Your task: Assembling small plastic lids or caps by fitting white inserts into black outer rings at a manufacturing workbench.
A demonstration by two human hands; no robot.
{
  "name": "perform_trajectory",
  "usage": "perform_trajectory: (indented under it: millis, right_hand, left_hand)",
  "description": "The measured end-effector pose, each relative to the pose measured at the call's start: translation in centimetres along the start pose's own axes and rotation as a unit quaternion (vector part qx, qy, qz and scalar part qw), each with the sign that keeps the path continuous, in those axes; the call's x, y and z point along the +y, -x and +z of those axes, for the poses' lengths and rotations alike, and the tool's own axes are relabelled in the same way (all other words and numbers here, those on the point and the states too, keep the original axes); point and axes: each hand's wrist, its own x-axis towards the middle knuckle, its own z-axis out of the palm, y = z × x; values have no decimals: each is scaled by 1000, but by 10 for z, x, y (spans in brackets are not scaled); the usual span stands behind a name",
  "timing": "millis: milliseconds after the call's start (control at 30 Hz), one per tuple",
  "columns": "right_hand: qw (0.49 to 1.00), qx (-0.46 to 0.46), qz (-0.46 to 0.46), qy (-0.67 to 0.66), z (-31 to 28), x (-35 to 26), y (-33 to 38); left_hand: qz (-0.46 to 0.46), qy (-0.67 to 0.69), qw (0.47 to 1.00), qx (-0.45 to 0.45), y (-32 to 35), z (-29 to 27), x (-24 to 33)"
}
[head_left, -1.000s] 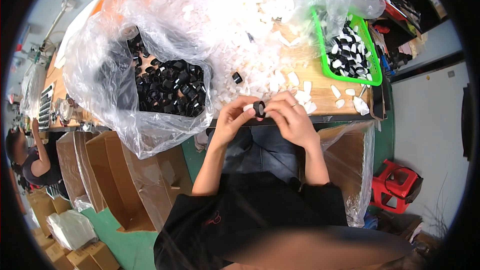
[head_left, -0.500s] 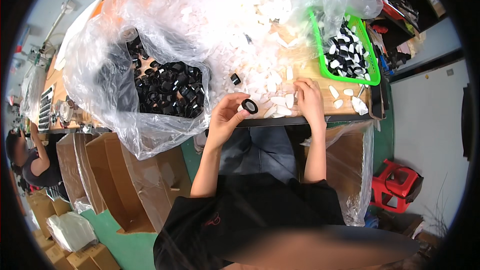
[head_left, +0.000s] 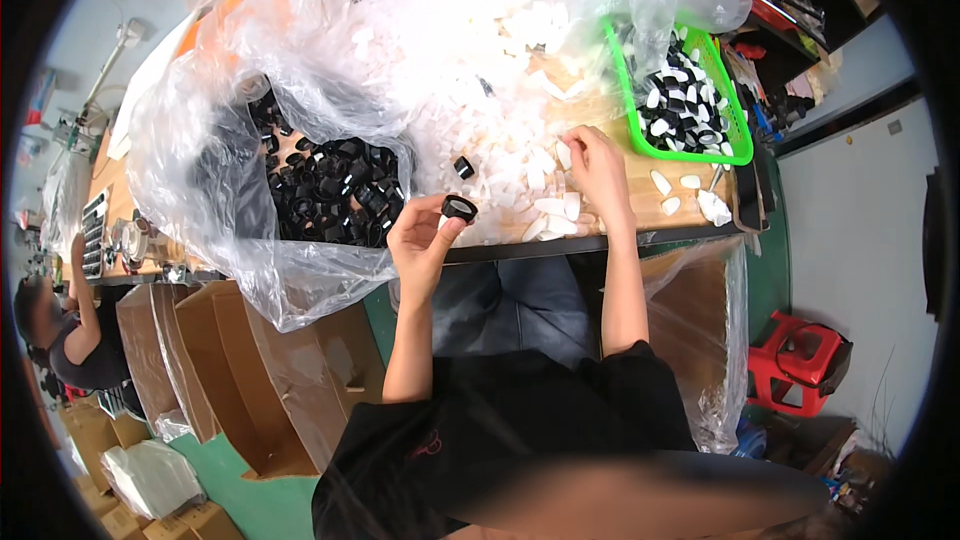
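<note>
Since 0.5 s ago: right hand reached into white inserts, apparently pinching one; left hand grips black cap — keep cap's opening upward

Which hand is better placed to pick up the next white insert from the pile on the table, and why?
Probably the right hand: it rests on the white inserts spread over the table, its grip free. The left hand is raised off the table, its grip on a black cap.

Left hand raised, fingertips pinched together; right hand stretched forward, palm down, fingers curled
</note>
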Motion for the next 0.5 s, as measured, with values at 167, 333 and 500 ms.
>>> perform_trajectory:
  millis: [167, 333, 500]
  right_hand:
    - [984, -148, 8, -99, 24, -26, -9]
    - [976, -122, -180, 27, 43, -25, -6]
    - [986, -76, -147, -11, 44, -34, 4]
  left_hand:
    - [23, 4, 1000, 4, -5, -8, -6]
    - [22, -37, 999, -8, -6, -2, -9]
    - [42, -128, 990, -29, -7, -3, -7]
